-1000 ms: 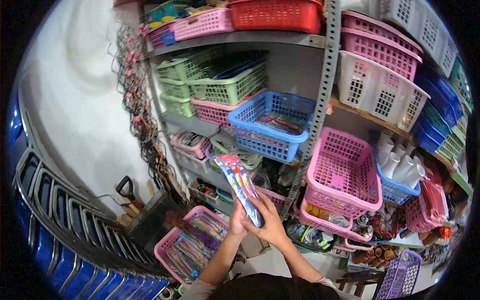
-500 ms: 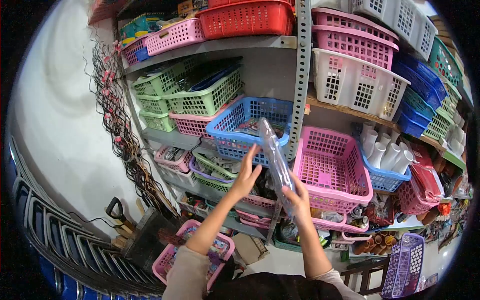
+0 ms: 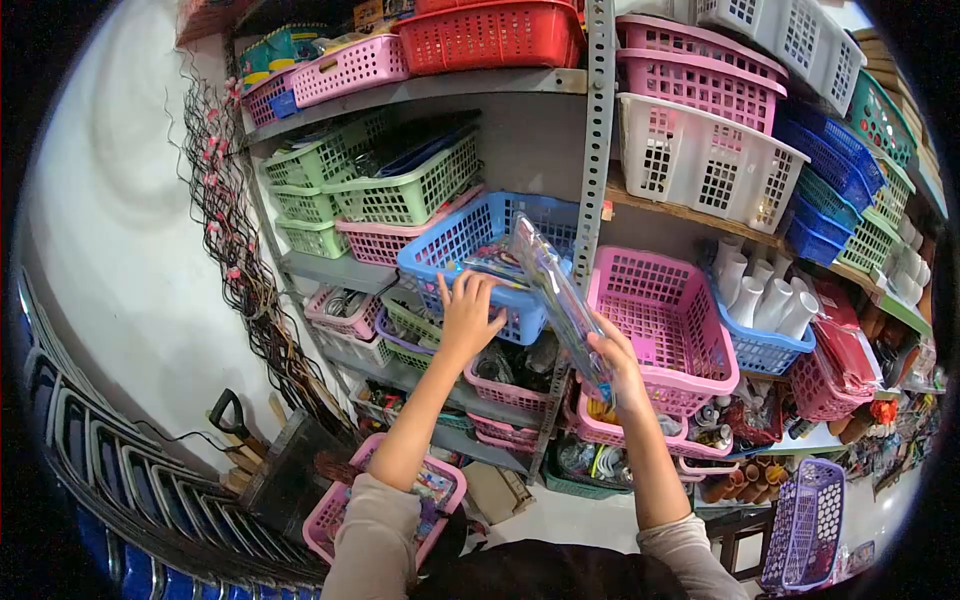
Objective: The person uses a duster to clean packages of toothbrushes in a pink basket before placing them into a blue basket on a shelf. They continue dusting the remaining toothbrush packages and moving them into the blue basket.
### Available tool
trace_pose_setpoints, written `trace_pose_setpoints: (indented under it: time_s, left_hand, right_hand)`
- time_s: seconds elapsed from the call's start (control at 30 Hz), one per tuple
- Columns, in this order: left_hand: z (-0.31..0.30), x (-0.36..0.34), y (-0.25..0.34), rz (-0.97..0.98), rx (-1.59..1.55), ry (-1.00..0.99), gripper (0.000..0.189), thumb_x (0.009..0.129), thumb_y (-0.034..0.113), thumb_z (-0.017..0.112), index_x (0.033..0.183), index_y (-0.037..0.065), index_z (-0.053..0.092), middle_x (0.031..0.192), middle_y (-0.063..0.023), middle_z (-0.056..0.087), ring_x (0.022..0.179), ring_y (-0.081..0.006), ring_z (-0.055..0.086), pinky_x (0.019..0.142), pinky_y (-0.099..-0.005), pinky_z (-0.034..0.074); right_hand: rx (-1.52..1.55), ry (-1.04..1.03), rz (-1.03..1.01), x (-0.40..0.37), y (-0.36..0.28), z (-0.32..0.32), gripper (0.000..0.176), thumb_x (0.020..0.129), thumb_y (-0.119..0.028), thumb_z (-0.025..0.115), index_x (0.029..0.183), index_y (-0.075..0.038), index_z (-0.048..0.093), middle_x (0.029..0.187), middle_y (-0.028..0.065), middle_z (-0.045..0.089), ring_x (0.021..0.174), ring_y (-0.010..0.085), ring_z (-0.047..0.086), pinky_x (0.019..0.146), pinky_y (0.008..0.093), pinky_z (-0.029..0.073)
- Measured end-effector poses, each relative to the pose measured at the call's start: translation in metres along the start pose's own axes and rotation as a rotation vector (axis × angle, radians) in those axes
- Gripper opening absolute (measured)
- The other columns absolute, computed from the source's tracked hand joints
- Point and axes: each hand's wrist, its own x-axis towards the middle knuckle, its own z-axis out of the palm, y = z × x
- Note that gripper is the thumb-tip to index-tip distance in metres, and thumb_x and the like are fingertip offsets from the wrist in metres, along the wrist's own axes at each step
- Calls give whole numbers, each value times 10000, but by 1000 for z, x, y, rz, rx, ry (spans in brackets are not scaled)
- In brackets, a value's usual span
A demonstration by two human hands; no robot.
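My right hand [image 3: 620,368] is closed around the lower end of a long clear plastic packet [image 3: 560,300] with thin, colourful items inside; it slants up and leftward. The packet's upper part overlaps a blue plastic basket [image 3: 415,262] on the middle shelf. At that basket's front rim is my left hand [image 3: 466,318], fingers hooked over the edge and thumb out in front. Other flat, colourful packets [image 3: 497,262] lie inside the blue basket. Part of its right side is hidden behind the packet I hold.
A pink basket [image 3: 728,350] sits right of the metal shelf post [image 3: 600,130]. Green baskets [image 3: 400,200] are stacked to the left. Below me stands a pink basket [image 3: 318,520] of packets, near stacked metal-framed chairs [image 3: 150,470]. A purple basket [image 3: 805,520] stands at lower right.
My left hand has moved left and up onto the blue basket's rim. The basket has shifted slightly toward me. The packet in my right hand has turned, showing its colourful contents.
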Motion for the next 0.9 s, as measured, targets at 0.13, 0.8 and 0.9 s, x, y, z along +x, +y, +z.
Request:
trace_pose_setpoints:
  time_s: [0.13, 0.8, 0.9]
  left_hand:
    - [-22, -38, -3, 7, -19, -34, 536, 669, 354, 724, 1051, 60, 489, 1046, -103, 457, 1114, -314, 390, 1014, -667, 68]
    - [-67, -164, -12, -38, -51, -64, 376, 602, 108, 716, 907, 71, 499, 954, -75, 431, 1024, -275, 428, 1016, -707, 37]
    - [-66, -165, -13, -33, -45, -85, 362, 609, 106, 701, 903, 75, 494, 944, -67, 430, 1001, -266, 433, 1016, -712, 26]
  right_hand:
    - [-60, -9, -36, 3, -2, -5, 556, 826, -274, 534, 1305, -14, 423, 963, 125, 613, 726, 140, 579, 573, 252, 446]
    - [-1394, -564, -428, 126, 75, 78, 560, 810, -287, 561, 1342, -255, 388, 1290, 193, 405, 1096, 437, 450, 955, 459, 391]
    - [-1525, -676, -324, 127, 82, 94, 570, 807, -302, 578, 1343, -272, 387, 1310, 188, 383, 1127, 446, 418, 950, 477, 393]
